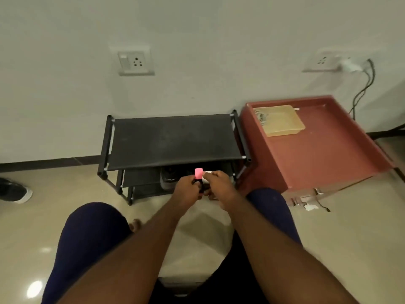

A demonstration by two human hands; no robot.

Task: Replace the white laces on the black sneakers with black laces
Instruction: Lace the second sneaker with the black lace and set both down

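Both my hands are held out in front of the black shoe rack (173, 141). My left hand (186, 190) grips a small dark bundle topped by a pink tag (198, 173), probably the packet of black laces. My right hand (219, 187) pinches a white tag or paper (207, 172) at the bundle's right side. Behind my hands, on the rack's lower shelf, sits a dark sneaker (169, 177) with a pale sole, mostly hidden. Its laces cannot be made out.
A red-brown tray-topped box (341, 150) stands right of the rack, with a tan paper bag (279, 120) on it. Another person's dark shoe (13, 190) shows at the left edge. Cables (363, 88) hang from a wall socket at right. My knees flank my arms.
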